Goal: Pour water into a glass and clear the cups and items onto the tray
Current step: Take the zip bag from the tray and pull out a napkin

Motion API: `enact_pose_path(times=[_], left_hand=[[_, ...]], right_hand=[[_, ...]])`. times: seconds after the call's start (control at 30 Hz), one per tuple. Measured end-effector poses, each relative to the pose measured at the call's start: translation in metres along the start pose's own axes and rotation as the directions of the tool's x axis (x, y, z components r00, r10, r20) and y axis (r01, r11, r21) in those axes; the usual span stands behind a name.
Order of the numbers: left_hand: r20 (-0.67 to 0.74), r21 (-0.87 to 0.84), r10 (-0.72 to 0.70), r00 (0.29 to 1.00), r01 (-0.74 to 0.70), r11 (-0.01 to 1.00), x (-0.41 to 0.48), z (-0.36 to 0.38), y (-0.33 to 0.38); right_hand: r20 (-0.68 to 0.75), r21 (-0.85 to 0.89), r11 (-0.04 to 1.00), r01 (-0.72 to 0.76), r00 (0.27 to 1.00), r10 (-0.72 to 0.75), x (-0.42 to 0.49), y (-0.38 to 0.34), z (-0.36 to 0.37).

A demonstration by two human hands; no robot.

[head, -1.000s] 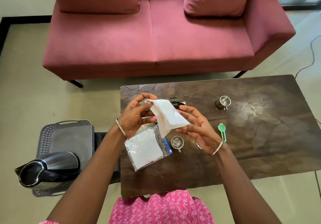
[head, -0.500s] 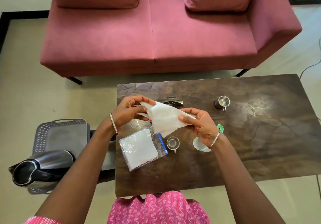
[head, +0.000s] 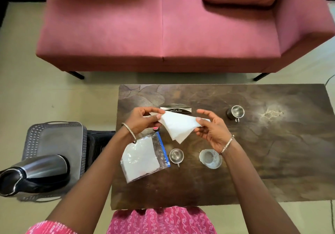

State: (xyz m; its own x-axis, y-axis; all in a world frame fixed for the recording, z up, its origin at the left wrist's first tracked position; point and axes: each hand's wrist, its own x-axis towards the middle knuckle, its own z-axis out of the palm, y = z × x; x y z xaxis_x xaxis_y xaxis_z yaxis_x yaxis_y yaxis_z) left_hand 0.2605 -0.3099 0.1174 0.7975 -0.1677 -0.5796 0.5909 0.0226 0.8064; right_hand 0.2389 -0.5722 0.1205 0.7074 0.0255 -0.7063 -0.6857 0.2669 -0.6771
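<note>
Both hands, left hand and right hand, pinch opposite napkin corners; fold evenly, edges aligned between grips.

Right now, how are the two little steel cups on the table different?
The near steel cup stands between the napkin bag and the glass; the far steel cup stands alone beyond the right hand. The near one shows mostly its open mouth, the far one its dark side too. Both are upright, with handles pointing toward the person.
</note>
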Motion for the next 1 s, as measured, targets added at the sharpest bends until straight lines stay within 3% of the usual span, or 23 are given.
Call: enact_pose_path(times=[0.07, 0.13, 0.27, 0.37, 0.43, 0.53, 0.6, 0.73, 0.9, 1.0], left_hand=[[0.093, -0.212, -0.071, 0.993, 0.089, 0.973, 0.011, -0.002, -0.003], [0.152, -0.295, -0.095, 0.984, 0.137, 0.946, 0.023, -0.003, -0.007], [0.011, -0.042, -0.044, 0.999, 0.045, 0.998, 0.051, 0.004, -0.018], [-0.106, 0.076, -0.009, 0.994, 0.017, 0.997, 0.076, 0.009, -0.028], [-0.166, 0.075, -0.026, 0.986, 0.039, 0.996, 0.097, 0.010, -0.038], [-0.203, 0.073, -0.064, 0.977, 0.080, 0.994, 0.124, 0.008, -0.050], [-0.224, 0.090, -0.055, 0.973, 0.076, 0.993, 0.137, 0.006, -0.058], [-0.263, 0.169, -0.018, 0.965, 0.064, 0.984, 0.152, 0.000, -0.073], [-0.284, 0.340, 0.087, 0.955, 0.016, 0.940, 0.163, -0.004, -0.087], [-0.300, 0.483, 0.153, 0.942, 0.012, 0.876, 0.171, -0.003, -0.095]], right_hand=[[-0.029, 0.103, 0.994, -0.030, 0.999, 0.033, 0.014, -0.005, -0.001], [-0.029, 0.259, 0.961, -0.099, 0.993, 0.110, 0.031, -0.008, -0.003], [0.078, 0.504, 0.824, -0.257, 0.964, 0.253, 0.064, -0.008, -0.012], [0.098, 0.530, 0.804, -0.270, 0.961, 0.258, 0.088, -0.005, -0.018], [0.061, 0.441, 0.864, -0.241, 0.969, 0.239, 0.107, 0.001, -0.017], [-0.069, 0.149, 0.981, -0.122, 0.989, 0.134, 0.132, 0.008, -0.009], [-0.140, -0.035, 0.999, -0.039, 0.990, 0.033, 0.148, 0.014, -0.006], [-0.190, -0.363, 0.930, 0.062, 0.972, -0.139, 0.169, 0.023, -0.011], [-0.180, -0.557, 0.820, 0.132, 0.945, -0.274, 0.181, 0.034, -0.016], [-0.159, -0.699, 0.699, 0.151, 0.920, -0.358, 0.188, 0.041, -0.020]])
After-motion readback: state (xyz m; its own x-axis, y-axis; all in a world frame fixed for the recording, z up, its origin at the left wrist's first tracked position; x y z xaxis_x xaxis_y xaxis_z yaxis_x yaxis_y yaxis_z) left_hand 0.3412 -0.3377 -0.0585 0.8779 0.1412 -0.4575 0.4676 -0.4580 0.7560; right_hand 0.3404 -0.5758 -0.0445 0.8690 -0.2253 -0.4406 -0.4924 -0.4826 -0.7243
